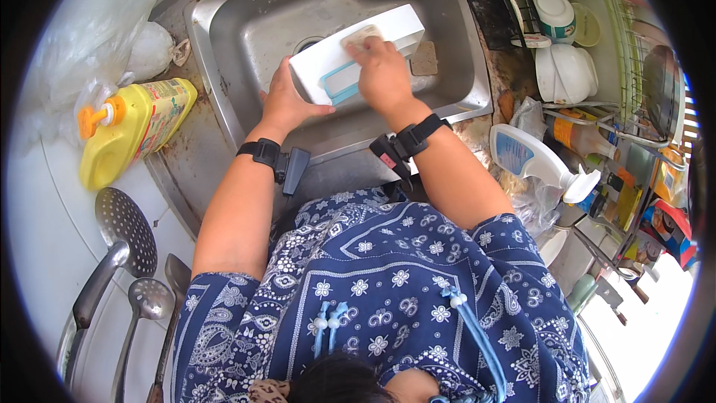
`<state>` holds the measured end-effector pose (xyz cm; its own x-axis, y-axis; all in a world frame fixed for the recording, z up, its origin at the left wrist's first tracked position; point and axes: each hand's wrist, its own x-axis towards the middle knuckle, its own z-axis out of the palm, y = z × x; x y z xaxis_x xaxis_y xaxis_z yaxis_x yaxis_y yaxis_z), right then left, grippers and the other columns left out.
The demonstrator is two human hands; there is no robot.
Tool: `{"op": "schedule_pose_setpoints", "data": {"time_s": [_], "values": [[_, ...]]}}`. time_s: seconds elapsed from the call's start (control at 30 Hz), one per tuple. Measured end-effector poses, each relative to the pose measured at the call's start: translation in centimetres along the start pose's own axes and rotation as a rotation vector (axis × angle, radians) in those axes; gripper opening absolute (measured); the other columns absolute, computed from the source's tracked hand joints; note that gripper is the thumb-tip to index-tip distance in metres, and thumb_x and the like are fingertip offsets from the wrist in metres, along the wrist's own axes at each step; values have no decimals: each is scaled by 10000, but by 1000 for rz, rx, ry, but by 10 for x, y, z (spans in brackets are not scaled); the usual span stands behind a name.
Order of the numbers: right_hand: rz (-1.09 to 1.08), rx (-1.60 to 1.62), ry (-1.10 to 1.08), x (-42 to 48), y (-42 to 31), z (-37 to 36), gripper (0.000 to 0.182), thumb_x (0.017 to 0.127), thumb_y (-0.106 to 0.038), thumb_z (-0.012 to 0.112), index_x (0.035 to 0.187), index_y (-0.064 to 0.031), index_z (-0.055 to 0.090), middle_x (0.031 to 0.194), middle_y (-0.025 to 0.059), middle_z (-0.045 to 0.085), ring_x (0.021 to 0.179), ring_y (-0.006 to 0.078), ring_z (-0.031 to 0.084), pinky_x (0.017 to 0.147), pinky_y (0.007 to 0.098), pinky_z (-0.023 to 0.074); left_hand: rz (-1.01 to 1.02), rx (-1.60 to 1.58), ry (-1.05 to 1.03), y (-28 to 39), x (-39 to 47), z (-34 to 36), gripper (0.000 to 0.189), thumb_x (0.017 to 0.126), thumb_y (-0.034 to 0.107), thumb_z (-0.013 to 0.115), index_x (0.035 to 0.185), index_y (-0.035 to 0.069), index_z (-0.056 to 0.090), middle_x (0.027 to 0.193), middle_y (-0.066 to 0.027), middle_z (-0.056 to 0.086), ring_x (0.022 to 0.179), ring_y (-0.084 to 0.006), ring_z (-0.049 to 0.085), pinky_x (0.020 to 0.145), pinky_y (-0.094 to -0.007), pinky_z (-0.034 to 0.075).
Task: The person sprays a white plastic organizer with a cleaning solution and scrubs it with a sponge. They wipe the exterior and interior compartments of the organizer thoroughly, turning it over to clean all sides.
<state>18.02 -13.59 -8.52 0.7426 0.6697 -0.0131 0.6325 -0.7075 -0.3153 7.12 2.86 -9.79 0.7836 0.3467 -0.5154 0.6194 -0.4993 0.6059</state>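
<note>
A white rectangular box-like object [318, 62] with a light blue frame on one side is tilted over the stainless steel sink [235, 98]. My left hand [288, 98] grips its lower left end, thumb along the near edge and fingers behind. My right hand [383, 75] presses a beige sponge or pad [358, 38] on the white top face; the palm side is hidden. Another flat tan pad [424, 59] lies on the sink floor to the right of the box. The drain, partly covered by the box, is behind it.
Left of the sink lie a yellow pump bottle [140, 129] and plastic bags [84, 39]. Metal skimmers [126, 232] are nearer on the left. To the right are a white spray bottle [528, 157], white bowls [565, 73] and a crowded wire rack [643, 140].
</note>
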Motion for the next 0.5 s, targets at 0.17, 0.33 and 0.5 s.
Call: {"op": "schedule_pose_setpoints", "data": {"time_s": [0.17,0.33,0.5], "values": [[-217,88,2,-14,-11,6,374,753,-65,583,1069,-190,738,1076,51,628,1035,274,556,884,396,458,29,24,31,-5,-1,4,1282,454,401,935,1462,73,214,1430,-161,440,1356,-310,388,1097,-570,225],[34,55,149,-5,34,-6,339,743,-29,560,975,-164,768,1039,67,661,1006,283,571,863,399,466,28,89,46,-1,-1,5,1278,469,407,929,1461,62,200,1416,-171,456,1342,-305,411,1095,-532,245],[-190,274,38,-17,-25,12,331,720,-12,585,975,-135,756,1105,97,646,1033,301,582,917,391,479,33,17,18,-7,3,6,1311,444,414,930,1474,45,205,1450,-160,412,1367,-316,366,1094,-581,233]]}}
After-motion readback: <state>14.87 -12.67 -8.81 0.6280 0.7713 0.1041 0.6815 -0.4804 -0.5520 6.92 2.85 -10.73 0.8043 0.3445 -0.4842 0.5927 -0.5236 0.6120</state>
